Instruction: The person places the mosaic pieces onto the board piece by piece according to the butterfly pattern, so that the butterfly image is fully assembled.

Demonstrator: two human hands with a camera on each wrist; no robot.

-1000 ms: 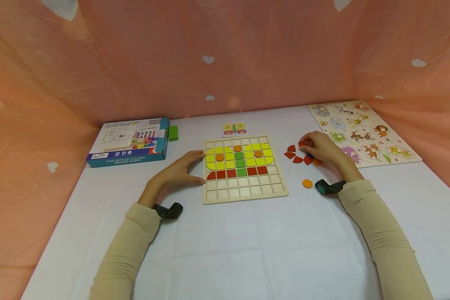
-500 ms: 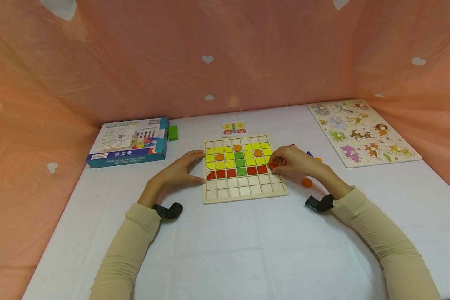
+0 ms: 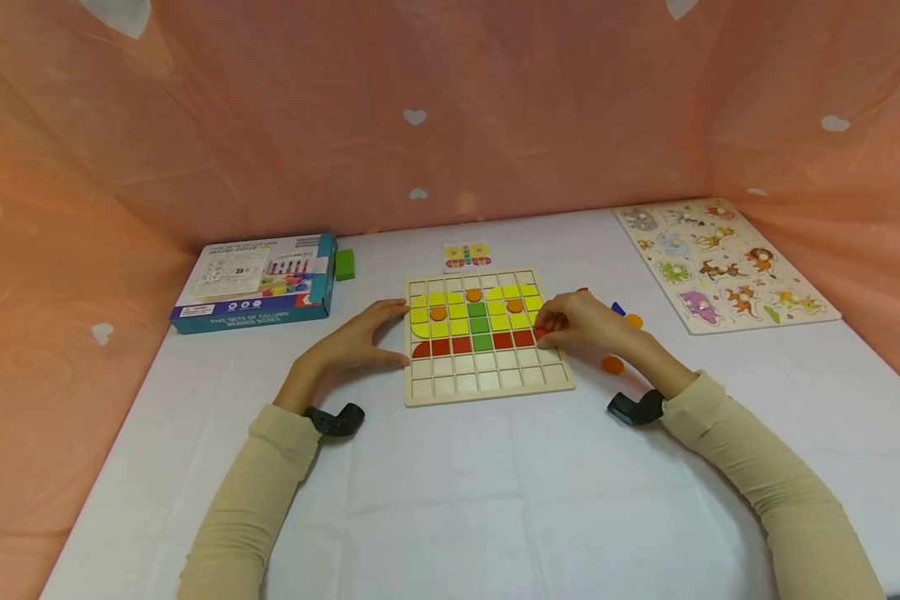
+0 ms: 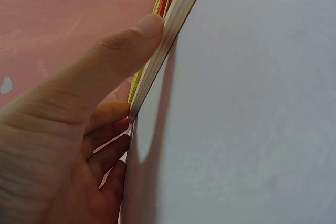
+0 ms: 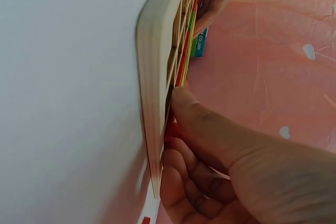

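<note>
A wooden grid board (image 3: 489,385) lies on the white table, with yellow, orange, green and red pieces set in its cells. My left hand (image 3: 351,340) rests at its left edge, thumb and fingertips touching the rim (image 4: 163,51) with the fingers fairly straight. At the opposite side, my right hand (image 3: 591,323) pinches a small red piece (image 3: 540,332) over the right end of the red row. In the right wrist view the thumb and curled fingers hide most of that piece (image 5: 170,128).
A pattern card (image 3: 467,257) lies behind the board. Orange discs (image 3: 612,365), a blue piece (image 3: 618,308) and partly hidden red ones lie right of it. An animal peg puzzle (image 3: 727,267) is back right; a boxed set (image 3: 255,283) and green block (image 3: 345,264) are back left.
My right hand has picked up a red piece from the loose pieces and carried it left to the board's right edge, then edged slightly further left. The left hand stays in place.
</note>
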